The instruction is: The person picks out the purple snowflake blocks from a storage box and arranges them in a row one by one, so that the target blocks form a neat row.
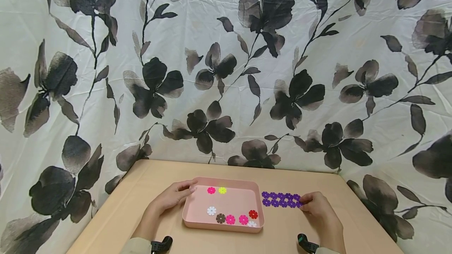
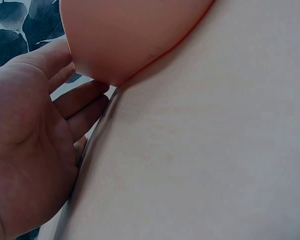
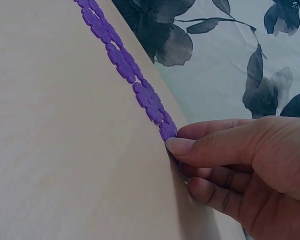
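A shallow pink tray [image 1: 222,203] lies on the table, holding several small flower-shaped pieces: pink, yellow, white, brown and red. At its far left corner my left hand [image 1: 174,196] grips the rim; in the left wrist view the thumb tip is hidden behind the tray wall [image 2: 135,35]. To the right of the tray is a two-row strip of joined purple flower-shaped pieces [image 1: 280,200]. My right hand [image 1: 318,207] pinches the strip's right end between thumb and fingers. Up close in the right wrist view, the purple strip [image 3: 122,62] extends away from the thumb [image 3: 182,146].
The light wooden-toned table [image 1: 286,238] ends at the back against a white cloth [image 1: 243,101] with dark printed flowers. Dark straps with small devices sit on both wrists, the left device [image 1: 162,245] near the tray's front left.
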`<act>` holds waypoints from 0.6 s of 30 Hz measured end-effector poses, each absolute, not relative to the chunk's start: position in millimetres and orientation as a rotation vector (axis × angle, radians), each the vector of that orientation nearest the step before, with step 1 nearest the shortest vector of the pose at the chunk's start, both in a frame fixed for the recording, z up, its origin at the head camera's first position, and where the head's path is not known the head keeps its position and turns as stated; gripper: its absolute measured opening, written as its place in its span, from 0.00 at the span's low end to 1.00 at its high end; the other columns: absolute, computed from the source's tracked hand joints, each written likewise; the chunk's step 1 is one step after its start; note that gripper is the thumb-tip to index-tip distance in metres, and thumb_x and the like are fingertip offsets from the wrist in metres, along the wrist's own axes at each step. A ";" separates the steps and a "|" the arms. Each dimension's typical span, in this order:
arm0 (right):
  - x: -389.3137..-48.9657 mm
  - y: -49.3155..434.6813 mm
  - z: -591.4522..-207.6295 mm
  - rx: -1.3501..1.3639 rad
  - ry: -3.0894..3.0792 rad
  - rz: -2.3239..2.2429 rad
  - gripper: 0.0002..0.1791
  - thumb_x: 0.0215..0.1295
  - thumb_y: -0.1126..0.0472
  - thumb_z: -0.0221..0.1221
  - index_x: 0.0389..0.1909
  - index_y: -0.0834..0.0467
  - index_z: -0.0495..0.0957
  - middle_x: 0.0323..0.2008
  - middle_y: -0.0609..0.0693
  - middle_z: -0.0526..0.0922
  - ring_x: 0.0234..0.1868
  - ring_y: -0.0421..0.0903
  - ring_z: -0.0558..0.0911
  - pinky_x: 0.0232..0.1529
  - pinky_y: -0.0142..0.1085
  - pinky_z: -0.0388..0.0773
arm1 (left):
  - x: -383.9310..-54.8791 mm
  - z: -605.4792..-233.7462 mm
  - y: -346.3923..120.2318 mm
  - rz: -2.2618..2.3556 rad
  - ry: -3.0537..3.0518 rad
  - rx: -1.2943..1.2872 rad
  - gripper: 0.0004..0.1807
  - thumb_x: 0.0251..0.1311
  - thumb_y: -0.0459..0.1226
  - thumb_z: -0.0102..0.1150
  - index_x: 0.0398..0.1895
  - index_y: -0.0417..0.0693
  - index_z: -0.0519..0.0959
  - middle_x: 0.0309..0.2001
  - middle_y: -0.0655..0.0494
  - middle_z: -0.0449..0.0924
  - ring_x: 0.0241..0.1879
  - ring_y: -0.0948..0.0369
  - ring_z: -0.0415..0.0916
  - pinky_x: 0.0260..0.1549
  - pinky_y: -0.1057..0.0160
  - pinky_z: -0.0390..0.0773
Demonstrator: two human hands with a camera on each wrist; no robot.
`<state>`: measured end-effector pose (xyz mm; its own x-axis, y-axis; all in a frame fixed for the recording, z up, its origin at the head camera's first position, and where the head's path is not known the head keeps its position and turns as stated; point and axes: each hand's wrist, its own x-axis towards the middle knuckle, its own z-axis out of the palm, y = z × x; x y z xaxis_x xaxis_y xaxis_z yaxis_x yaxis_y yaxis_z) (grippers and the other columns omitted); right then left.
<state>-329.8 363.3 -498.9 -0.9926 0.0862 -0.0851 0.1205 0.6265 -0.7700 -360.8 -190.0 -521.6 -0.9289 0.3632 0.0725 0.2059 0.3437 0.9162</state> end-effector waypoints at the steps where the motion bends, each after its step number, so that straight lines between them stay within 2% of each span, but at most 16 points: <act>1: -329.8 363.4 -498.4 0.181 2.795 -1.325 0.12 0.62 0.79 0.62 0.45 0.71 0.84 0.38 0.55 0.87 0.38 0.47 0.82 0.41 0.40 0.87 | -360.8 -521.6 -189.9 1.640 2.453 0.519 0.27 0.77 0.45 0.56 0.75 0.48 0.73 0.78 0.47 0.67 0.80 0.42 0.57 0.78 0.38 0.57; 6: -330.1 361.3 -492.8 0.213 2.793 -1.351 0.12 0.66 0.75 0.61 0.50 0.69 0.84 0.42 0.57 0.86 0.40 0.49 0.81 0.39 0.37 0.82 | -361.9 -522.2 -190.1 1.638 2.453 0.517 0.27 0.77 0.46 0.56 0.75 0.48 0.72 0.77 0.48 0.67 0.80 0.42 0.57 0.78 0.38 0.57; 13: -338.6 333.7 -483.4 -0.084 3.071 -1.233 0.12 0.73 0.63 0.63 0.50 0.66 0.85 0.45 0.57 0.89 0.39 0.47 0.82 0.36 0.33 0.81 | -361.5 -523.6 -189.6 1.627 2.472 0.526 0.27 0.77 0.46 0.56 0.75 0.48 0.73 0.77 0.48 0.68 0.79 0.42 0.57 0.78 0.38 0.57; 18: -347.4 302.5 -485.3 -0.193 3.140 -1.209 0.16 0.72 0.60 0.64 0.56 0.63 0.84 0.55 0.61 0.85 0.47 0.54 0.85 0.47 0.45 0.87 | -359.9 -525.7 -188.3 1.658 2.462 0.518 0.26 0.77 0.45 0.57 0.73 0.48 0.74 0.76 0.49 0.69 0.79 0.43 0.58 0.78 0.39 0.57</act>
